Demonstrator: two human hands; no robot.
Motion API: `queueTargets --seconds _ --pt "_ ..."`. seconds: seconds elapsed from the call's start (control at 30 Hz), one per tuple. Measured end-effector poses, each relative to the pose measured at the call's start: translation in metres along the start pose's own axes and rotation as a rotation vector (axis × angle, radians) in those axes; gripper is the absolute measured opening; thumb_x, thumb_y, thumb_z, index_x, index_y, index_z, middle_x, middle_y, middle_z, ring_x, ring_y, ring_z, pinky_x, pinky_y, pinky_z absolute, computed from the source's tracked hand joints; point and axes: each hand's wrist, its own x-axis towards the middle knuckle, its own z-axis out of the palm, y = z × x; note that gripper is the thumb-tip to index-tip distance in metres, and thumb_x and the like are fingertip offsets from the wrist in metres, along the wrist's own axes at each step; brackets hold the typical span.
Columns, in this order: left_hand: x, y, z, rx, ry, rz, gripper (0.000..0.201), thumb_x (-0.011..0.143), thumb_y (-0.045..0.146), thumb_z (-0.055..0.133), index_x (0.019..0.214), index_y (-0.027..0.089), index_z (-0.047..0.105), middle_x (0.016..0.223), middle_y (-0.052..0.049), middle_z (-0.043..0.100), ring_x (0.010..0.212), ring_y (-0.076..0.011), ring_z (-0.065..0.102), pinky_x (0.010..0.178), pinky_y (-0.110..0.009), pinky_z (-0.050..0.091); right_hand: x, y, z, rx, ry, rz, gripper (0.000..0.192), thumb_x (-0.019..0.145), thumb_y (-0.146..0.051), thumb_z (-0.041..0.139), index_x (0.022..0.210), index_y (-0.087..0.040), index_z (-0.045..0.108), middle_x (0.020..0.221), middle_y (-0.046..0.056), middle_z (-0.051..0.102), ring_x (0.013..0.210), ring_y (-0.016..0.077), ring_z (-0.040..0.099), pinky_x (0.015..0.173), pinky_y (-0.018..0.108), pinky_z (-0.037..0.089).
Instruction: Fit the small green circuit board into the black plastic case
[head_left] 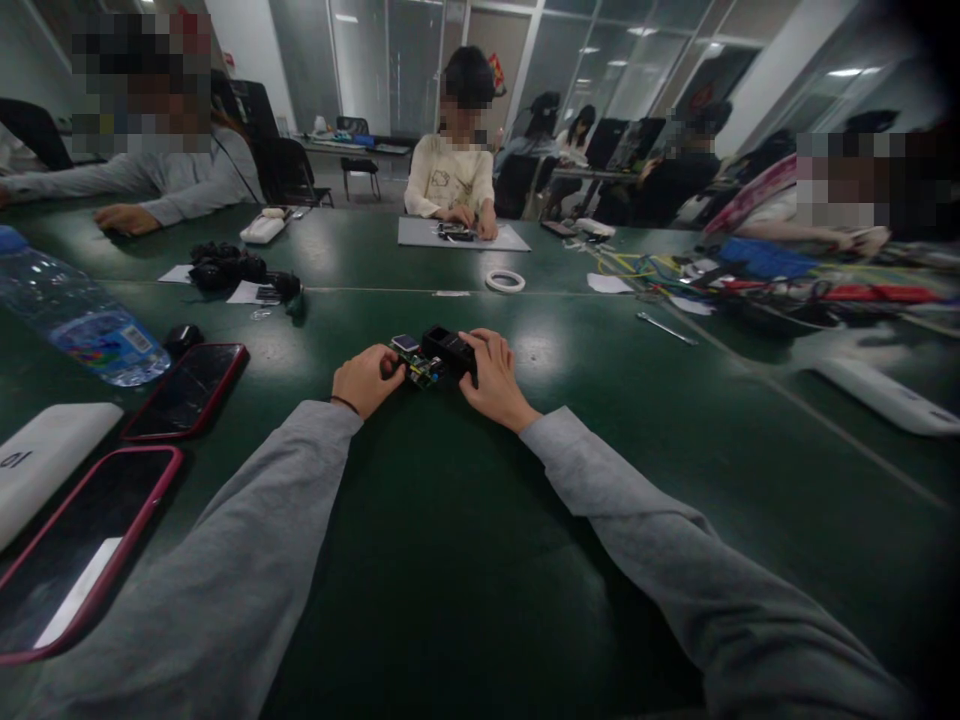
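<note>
your left hand [367, 382] pinches the board [421, 373] by its left edge, thumb and forefinger closed on it, so most of the board sticks out to the right of the fingertips, its small screen [405, 343] at the far end. your right hand [493, 382] grips the black case [444, 345], fingers curled over its right part, thumb on the near side. board and case sit just beside each other, between your hands, above the green table [450, 540]; whether they touch, you can't tell.
</note>
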Motion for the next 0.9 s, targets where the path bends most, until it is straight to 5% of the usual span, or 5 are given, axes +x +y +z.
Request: queueTargets --seconds 0.2,0.37,0.63,0.9 --pt "-0.005 0.006 -0.003 0.034 0.078 0.074 0.022 0.082 0.040 0.055 0.092 0.021 0.057 0.083 -0.001 0.061 0.066 -0.0121 0.051 0.057 -0.025 0.033 -0.002 -0.023 -0.009 0.094 0.088 0.003 0.038 0.091 -0.030 0.042 0.128 -0.021 0.040 0.124 0.012 0.045 0.118 0.0292 0.041 0.099 0.050 0.037" --pt "-0.006 0.008 -0.001 0.025 0.110 0.136 0.021 0.083 0.039 0.053 0.092 0.020 0.058 0.085 -0.002 0.059 0.069 -0.0123 0.051 0.060 -0.025 0.034 -0.004 -0.045 0.005 0.198 -0.003 -0.092 0.052 0.091 -0.043 0.048 0.135 -0.020 0.032 0.128 0.012 0.044 0.123 0.0270 0.040 0.106 0.048 0.036" --pt "-0.008 0.009 0.001 0.118 0.163 0.363 0.023 0.087 0.037 0.048 0.093 0.017 0.059 0.084 -0.004 0.059 0.068 -0.0120 0.051 0.058 -0.024 0.035 0.005 -0.037 0.034 0.452 -0.074 0.009 0.044 0.089 -0.030 0.053 0.128 -0.015 0.040 0.122 0.014 0.052 0.115 0.0242 0.050 0.100 0.042 0.042" --pt "-0.007 0.008 0.003 0.095 0.313 0.466 0.021 0.086 0.035 0.051 0.093 0.016 0.058 0.080 -0.003 0.059 0.063 -0.0103 0.052 0.054 -0.022 0.038 0.007 -0.035 0.037 0.772 -0.068 0.130 0.039 0.085 -0.032 0.058 0.120 -0.017 0.049 0.113 0.008 0.059 0.103 0.0202 0.057 0.094 0.037 0.045"
